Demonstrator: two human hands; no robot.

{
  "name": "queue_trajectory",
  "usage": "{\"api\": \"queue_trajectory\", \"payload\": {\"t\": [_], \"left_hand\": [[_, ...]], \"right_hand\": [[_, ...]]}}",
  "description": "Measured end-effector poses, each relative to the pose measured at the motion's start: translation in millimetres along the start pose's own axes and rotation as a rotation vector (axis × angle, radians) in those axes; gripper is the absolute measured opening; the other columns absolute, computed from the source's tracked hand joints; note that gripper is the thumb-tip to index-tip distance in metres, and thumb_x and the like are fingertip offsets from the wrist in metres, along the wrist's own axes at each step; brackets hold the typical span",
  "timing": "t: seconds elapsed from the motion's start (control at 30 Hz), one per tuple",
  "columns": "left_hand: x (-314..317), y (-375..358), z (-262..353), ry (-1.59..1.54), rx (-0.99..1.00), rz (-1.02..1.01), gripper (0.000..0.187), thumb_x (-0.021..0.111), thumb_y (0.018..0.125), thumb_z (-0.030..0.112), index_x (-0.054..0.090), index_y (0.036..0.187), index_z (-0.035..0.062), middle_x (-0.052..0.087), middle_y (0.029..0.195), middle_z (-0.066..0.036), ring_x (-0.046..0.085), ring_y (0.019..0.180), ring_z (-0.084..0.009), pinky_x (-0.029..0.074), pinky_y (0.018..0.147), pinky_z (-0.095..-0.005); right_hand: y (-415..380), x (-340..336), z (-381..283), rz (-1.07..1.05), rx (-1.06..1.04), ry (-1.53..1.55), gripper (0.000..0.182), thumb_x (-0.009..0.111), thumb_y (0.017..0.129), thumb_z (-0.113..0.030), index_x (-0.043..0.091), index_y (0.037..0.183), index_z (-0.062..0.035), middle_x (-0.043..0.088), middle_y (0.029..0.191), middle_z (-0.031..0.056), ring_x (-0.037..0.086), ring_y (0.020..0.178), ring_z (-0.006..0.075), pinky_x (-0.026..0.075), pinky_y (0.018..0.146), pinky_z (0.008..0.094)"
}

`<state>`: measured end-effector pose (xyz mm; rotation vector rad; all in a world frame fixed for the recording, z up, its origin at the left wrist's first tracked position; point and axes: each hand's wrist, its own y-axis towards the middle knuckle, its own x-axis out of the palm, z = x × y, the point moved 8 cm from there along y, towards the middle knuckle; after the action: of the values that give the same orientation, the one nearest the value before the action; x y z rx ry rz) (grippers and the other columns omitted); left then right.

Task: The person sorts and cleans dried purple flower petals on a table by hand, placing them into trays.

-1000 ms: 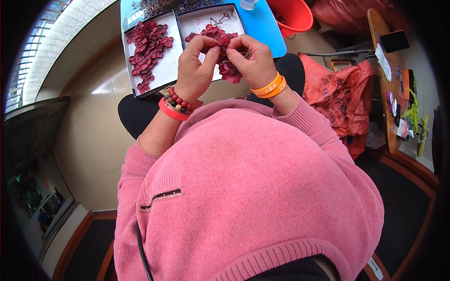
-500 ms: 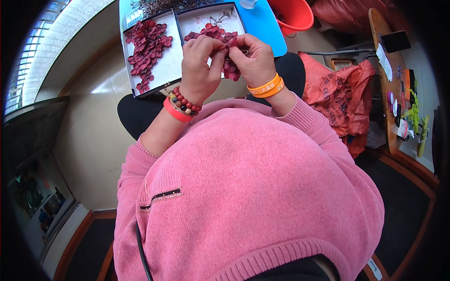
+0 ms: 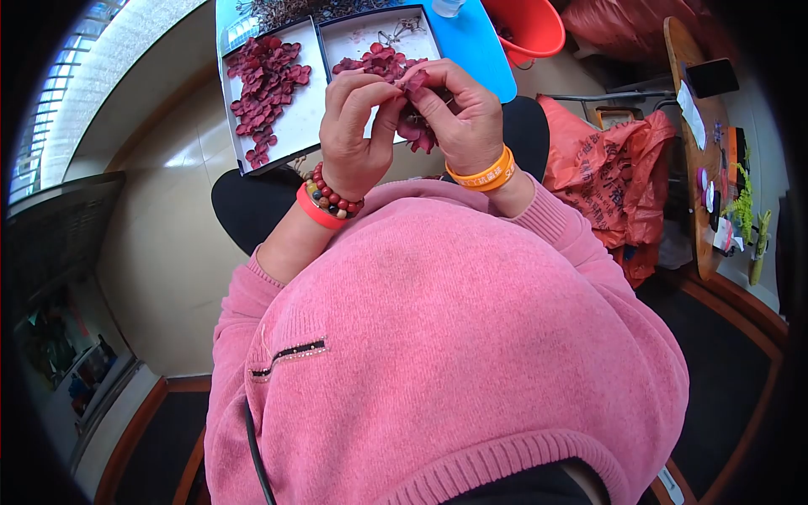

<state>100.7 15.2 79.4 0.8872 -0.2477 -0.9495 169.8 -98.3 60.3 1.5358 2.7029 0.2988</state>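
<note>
My left hand is closed in a pinch, its thumb and forefinger meeting beside a dark red dried flower cluster. What lies between those fingertips is too small to make out. My right hand grips the cluster, which hangs below its thumb, with one petal showing at the fingertips. Just beyond both hands, more dark red flower heads lie in the right compartment of a white box with a dark rim. Loose dark red blossoms are heaped in the left compartment.
The box rests on a blue table. Brown dried stems and a clear cup are behind it. A red bucket stands to the right, above red plastic bags. Farther right is a wooden board with a phone.
My left hand has shifted slightly left and down, and its fingers have bent differently. A petal now shows more plainly at my right fingertips, with the cluster still in that hand.
</note>
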Motion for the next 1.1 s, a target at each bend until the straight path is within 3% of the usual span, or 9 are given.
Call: {"api": "queue_trajectory", "payload": {"t": [0.07,0.27,0.4,0.5,0.8,0.9,0.93,1.0,1.1], "left_hand": [[1,-5,0,-0.171,-0.193,0.097,0.021,0.066,0.072,-0.004,0.062,0.09,0.0055,0.06,0.084,-0.008,0.056,0.08,-0.0257,0.044,0.081,-0.0381],[-1,-4,10,0.136,0.159,0.011,0.019,0.064,0.073,-0.003,0.063,0.092,0.0035,0.06,0.084,-0.009,0.058,0.076,-0.0236,0.044,0.083,-0.0403],[2,2,27,0.167,0.262,-0.114,0.018,0.063,0.072,-0.001,0.064,0.09,0.0025,0.06,0.084,-0.009,0.059,0.071,-0.0223,0.044,0.086,-0.0403],[5,4,28,0.163,0.292,-0.195,0.02,0.062,0.07,-0.001,0.064,0.09,0.0022,0.06,0.084,-0.009,0.059,0.072,-0.0229,0.044,0.086,-0.0405],[9,-2,26,0.237,0.292,-0.2,0.023,0.062,0.068,-0.003,0.063,0.091,0.0022,0.06,0.083,-0.008,0.058,0.071,-0.0218,0.044,0.085,-0.0407],[7,-6,20,0.224,0.25,-0.114,0.022,0.061,0.07,-0.005,0.062,0.091,0.0025,0.06,0.083,-0.008,0.058,0.071,-0.0223,0.044,0.085,-0.0416],[6,-4,18,0.216,0.22,-0.087,0.02,0.061,0.072,-0.005,0.062,0.091,0.0025,0.06,0.083,-0.008,0.058,0.072,-0.0217,0.044,0.083,-0.0402],[2,-5,15,0.198,0.151,-0.035,0.017,0.06,0.076,-0.004,0.061,0.091,0.0024,0.06,0.083,-0.008,0.058,0.073,-0.0206,0.046,0.079,-0.0374],[2,-13,-15,-0.158,-0.322,-0.048,0.012,0.06,0.079,-0.002,0.061,0.09,0.0019,0.061,0.083,-0.008,0.059,0.075,-0.017,0.047,0.072,-0.031]], "right_hand": [[0,1,-4,0.007,-0.032,-0.017,0.007,0.057,0.085,0.0,0.058,0.092,-0.0011,0.059,0.086,0.0028,0.059,0.072,0.0087,0.049,0.064,0.0211],[-2,-1,-6,0.031,-0.177,-0.165,0.009,0.058,0.084,0.002,0.058,0.092,-0.0005,0.059,0.086,0.0057,0.059,0.076,0.0122,0.049,0.065,0.0228],[-5,-1,-14,0.047,-0.271,-0.217,0.008,0.059,0.083,0.002,0.058,0.091,0.0001,0.059,0.087,0.0055,0.058,0.076,0.0118,0.049,0.066,0.0233],[-7,-3,-10,0.065,-0.165,-0.089,0.005,0.058,0.084,0.001,0.058,0.089,0.0004,0.059,0.086,0.0051,0.058,0.074,0.0107,0.048,0.065,0.0226],[-10,-8,0,0.104,-0.041,-0.087,0.005,0.06,0.085,-0.003,0.06,0.089,-0.0015,0.059,0.088,0.0038,0.056,0.072,0.0087,0.047,0.064,0.0206],[-3,-10,15,0.105,0.047,-0.042,0.004,0.061,0.085,-0.004,0.061,0.089,-0.0033,0.058,0.091,0.0027,0.056,0.071,0.0079,0.047,0.062,0.0197],[-5,-4,17,0.111,0.133,0.19,0.005,0.061,0.086,-0.006,0.062,0.09,-0.0056,0.056,0.094,0.0016,0.056,0.07,0.0072,0.046,0.061,0.0183],[-6,-5,25,0.122,0.207,0.21,0.005,0.061,0.086,-0.007,0.063,0.091,-0.0051,0.058,0.092,0.0015,0.057,0.069,0.0067,0.047,0.061,0.0179],[-5,-5,32,0.088,0.24,0.188,0.006,0.061,0.086,-0.006,0.063,0.091,-0.0033,0.06,0.086,0.0015,0.058,0.07,0.0067,0.048,0.061,0.0179]]}}
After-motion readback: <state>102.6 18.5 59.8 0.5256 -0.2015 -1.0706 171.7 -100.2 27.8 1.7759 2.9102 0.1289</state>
